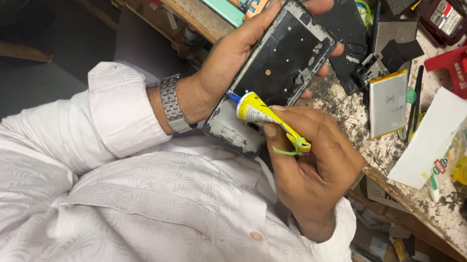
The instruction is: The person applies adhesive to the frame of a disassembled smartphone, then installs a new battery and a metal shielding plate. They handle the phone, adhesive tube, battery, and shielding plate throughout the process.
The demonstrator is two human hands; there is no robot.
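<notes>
Two hands: phone frame, glue tube

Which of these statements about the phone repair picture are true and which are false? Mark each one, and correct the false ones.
1. The left hand holds an opened phone frame. True.
2. The right hand holds a screwdriver. False: it holds a small yellow tube with its tip at the frame.
3. The watch is on the right wrist. False: it is on the left wrist.
4. A silver battery lies on the bench, apart from the frame. True.
5. The person wears a black shirt. False: the shirt is white.
</notes>
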